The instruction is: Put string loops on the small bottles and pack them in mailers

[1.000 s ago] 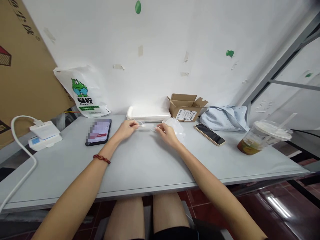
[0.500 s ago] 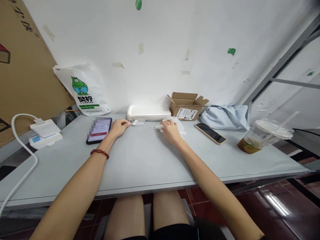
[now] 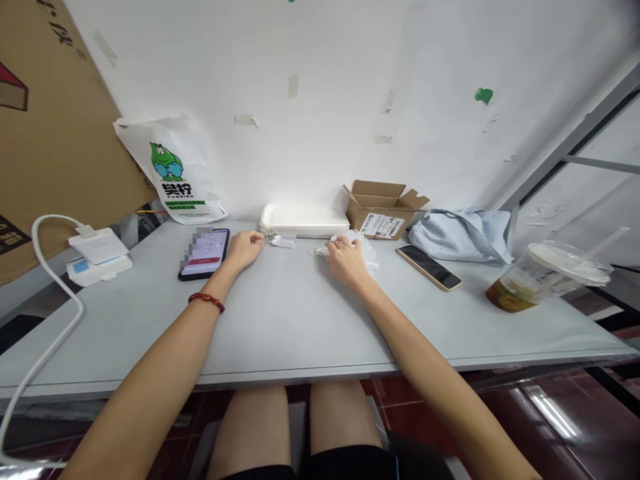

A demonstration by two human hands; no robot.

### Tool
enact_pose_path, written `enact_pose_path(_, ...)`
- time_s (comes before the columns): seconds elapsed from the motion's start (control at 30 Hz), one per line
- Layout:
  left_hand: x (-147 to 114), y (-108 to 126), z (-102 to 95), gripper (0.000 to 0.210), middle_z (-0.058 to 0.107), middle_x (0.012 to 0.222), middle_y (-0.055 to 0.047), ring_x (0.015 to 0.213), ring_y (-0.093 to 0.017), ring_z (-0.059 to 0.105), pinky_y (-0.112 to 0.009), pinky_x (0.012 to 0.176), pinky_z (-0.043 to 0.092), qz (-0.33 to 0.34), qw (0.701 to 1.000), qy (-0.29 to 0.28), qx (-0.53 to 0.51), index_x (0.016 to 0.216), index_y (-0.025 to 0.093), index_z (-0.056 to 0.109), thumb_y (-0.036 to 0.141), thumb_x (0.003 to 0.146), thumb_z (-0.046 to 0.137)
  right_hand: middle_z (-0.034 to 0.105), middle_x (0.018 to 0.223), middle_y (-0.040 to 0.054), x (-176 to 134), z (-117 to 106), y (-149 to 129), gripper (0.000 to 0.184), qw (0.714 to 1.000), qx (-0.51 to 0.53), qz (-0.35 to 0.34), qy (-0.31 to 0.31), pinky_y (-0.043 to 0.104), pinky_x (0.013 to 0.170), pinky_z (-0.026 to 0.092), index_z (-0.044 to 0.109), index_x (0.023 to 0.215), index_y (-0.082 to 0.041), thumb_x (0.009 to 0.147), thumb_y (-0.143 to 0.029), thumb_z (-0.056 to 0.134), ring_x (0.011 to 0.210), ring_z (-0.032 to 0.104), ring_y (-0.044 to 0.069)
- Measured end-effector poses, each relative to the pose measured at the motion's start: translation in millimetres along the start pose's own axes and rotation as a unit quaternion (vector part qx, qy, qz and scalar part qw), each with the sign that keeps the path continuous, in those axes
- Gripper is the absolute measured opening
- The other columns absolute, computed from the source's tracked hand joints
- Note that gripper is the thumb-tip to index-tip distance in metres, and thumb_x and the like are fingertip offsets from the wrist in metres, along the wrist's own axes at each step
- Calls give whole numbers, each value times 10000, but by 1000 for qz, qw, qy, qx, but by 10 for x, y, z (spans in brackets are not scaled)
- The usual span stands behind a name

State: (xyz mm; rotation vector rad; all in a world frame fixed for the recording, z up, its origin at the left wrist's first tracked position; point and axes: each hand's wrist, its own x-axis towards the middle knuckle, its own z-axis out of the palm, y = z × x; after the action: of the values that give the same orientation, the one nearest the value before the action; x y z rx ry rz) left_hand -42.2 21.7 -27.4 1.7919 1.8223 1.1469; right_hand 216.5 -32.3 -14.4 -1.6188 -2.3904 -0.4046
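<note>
My left hand rests on the grey table with its fingers drawn together. Its fingertips are at the strings beside a small white tag-like piece; whether they pinch a string is too small to tell. Farther right, my right hand lies over a loose pile of translucent plastic pieces. Its fingers are bent down into the pile, and thin strings stick out to its left. What sits under those fingertips is hidden. Behind both hands lies a stack of flat white packets.
Left of my left hand is a lit phone, with a white charger and cable beyond. A printed white bag leans on the wall. To the right are an open carton, a dark-screened phone, a blue cloth bag and a drink cup.
The camera view has turned slightly, so the scene sits a little farther right. Both hands stay nearly in place, with only small finger movements.
</note>
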Motion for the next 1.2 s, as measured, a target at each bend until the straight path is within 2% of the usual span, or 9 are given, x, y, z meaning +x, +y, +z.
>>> enact_pose_path(0.23, -89, 145, -43, 238, 713, 836, -91, 830, -260, 619, -354, 810, 442, 9, 999, 35, 19, 840, 169, 705, 170, 679, 530, 625, 1062, 185, -17, -2, -46, 351, 1000, 3, 3, 20, 458, 874, 292, 588, 1116, -112, 845, -44, 376, 1064, 460, 301)
enact_pose_path(0.37, -195, 324, -30, 252, 716, 844, -91, 816, -230, 631, -330, 802, 457, 27, 999, 42, 0, 866, 137, 704, 206, 710, 518, 611, 1109, 178, -8, 4, -44, 304, 989, 131, 29, 66, 438, 870, 350, 570, 1126, -122, 880, -104, 393, 1061, 498, 294)
enact_pose_path(0.43, -267, 433, 7, 253, 708, 817, -90, 778, -215, 632, -316, 760, 471, 42, 998, 11, -54, 862, 122, 703, 241, 705, 545, 611, 1111, 162, -1, 5, -35, 261, 960, 260, 36, 96, 385, 842, 396, 555, 1106, -131, 883, -146, 421, 1042, 532, 259)
enact_pose_path(0.53, -385, 596, 76, 335, 679, 826, -74, 689, -180, 607, -286, 605, 473, 59, 982, -88, -158, 954, 126, 690, 306, 694, 582, 639, 964, 101, 1, 2, -20, 227, 892, 434, 61, 113, 311, 742, 444, 531, 1075, -144, 880, -201, 430, 860, 598, 187)
enact_pose_path(0.63, -483, 723, 120, 397, 647, 869, -62, 667, -155, 578, -251, 502, 437, 71, 961, -165, -210, 1041, 149, 671, 340, 702, 594, 619, 796, 27, -10, -9, -15, 223, 837, 528, 100, 100, 272, 646, 442, 521, 1054, -161, 875, -240, 415, 671, 579, 134)
enact_pose_path(0.73, -534, 784, 135, 396, 639, 788, -48, 638, -145, 561, -253, 501, 441, 58, 957, -181, -219, 1036, 140, 673, 354, 711, 603, 605, 748, 9, -22, -22, -24, 234, 811, 567, 119, 84, 248, 597, 428, 528, 1040, -162, 868, -276, 418, 623, 544, 113)
enact_pose_path(0.93, -549, 793, 148, 245, 620, 645, -36, 582, -132, 544, -254, 511, 444, 38, 954, -204, -216, 750, 131, 686, 365, 691, 641, 612, 711, 15, -20, -30, -58, 246, 789, 594, 143, 64, 235, 547, 384, 532, 1004, -155, 864, -314, 407, 578, 481, 108)
enact_pose_path(1.1, -557, 799, 128, 282, 649, 735, -66, 617, -140, 565, -259, 513, 445, 8, 936, -254, -243, 748, 130, 683, 405, 689, 666, 632, 676, 12, -10, -12, -62, 267, 788, 589, 165, 75, 235, 515, 338, 536, 964, -168, 867, -378, 402, 502, 398, 99)
enact_pose_path(1.2, -561, 800, 116, 274, 620, 674, -47, 606, -132, 554, -260, 532, 443, -6, 932, -258, -254, 751, 127, 682, 394, 688, 680, 638, 664, 19, -10, -10, -62, 272, 794, 578, 169, 81, 239, 532, 349, 546, 937, -171, 866, -386, 395, 526, 426, 112)
